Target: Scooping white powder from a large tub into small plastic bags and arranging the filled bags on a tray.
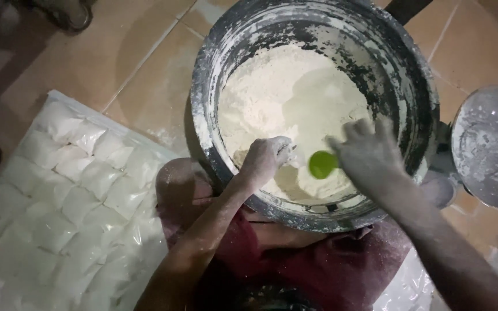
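Bagging flour, plenty still to go

My right hand grips a green plastic scoop in the big grey metal tub of white flour; left hand pinches a small clear bag beside it. Filled white packets lie left of it.

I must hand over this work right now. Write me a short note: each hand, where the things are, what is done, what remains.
Left hand: closed, inside the big metal basin, at the flour; what it grips is hidden.
Right hand: over the flour beside the green scoop; whether it grips the scoop's handle cannot be told.
Done: many filled small clear bags lie in rows on the floor, left of the basin.
Left: much flour is in the basin. A round metal pan stands to the right.
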